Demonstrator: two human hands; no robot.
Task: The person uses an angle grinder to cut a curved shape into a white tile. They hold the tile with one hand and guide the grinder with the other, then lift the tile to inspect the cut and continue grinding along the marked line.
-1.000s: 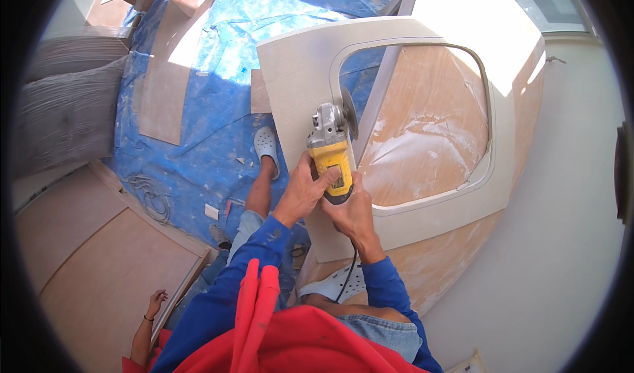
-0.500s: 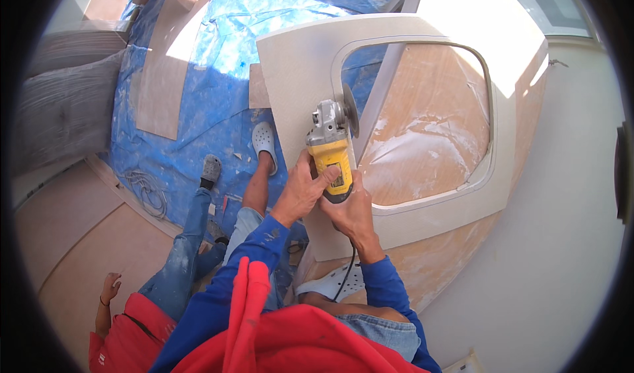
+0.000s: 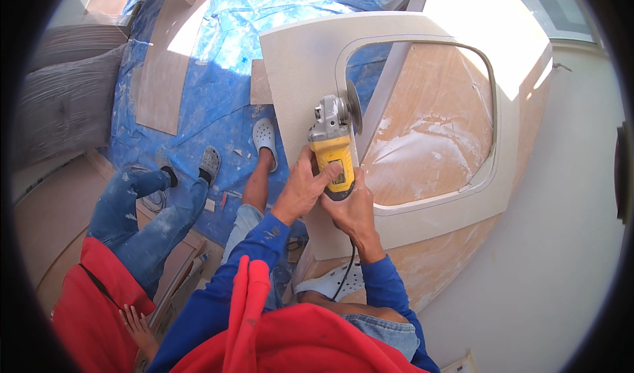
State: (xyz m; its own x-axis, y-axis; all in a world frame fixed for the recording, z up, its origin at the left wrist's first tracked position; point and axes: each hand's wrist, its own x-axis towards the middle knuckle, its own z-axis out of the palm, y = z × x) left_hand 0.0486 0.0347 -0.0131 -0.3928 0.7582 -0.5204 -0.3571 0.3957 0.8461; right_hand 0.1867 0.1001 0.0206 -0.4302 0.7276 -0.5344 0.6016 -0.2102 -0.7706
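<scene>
Both of my hands are wrapped round a yellow and grey angle grinder (image 3: pixel 332 149). My left hand (image 3: pixel 302 188) grips the body from the left, its thumb lying across the top. On the right side and rear end, my right hand (image 3: pixel 353 208) closes round the handle. The grinder's disc (image 3: pixel 354 106) stands on edge at the inner left rim of a large rounded opening cut in a pale board (image 3: pixel 297 75). Whether the disc touches that rim I cannot tell. A pencil line follows the opening. From the grinder's rear a black cord (image 3: pixel 346 274) runs down past my leg.
Beneath the board lies a dusty plywood sheet (image 3: pixel 429 128). Blue tarp (image 3: pixel 224 102) covers the floor, with a plywood strip (image 3: pixel 165 75) on it. A person in a red shirt (image 3: pixel 99 300) is close on my left. A white wall (image 3: pixel 561 208) rises at right.
The person on my left has shifted further left, one leg swinging outward and a hand coming down near my left arm. My hands and the grinder hold almost the same place.
</scene>
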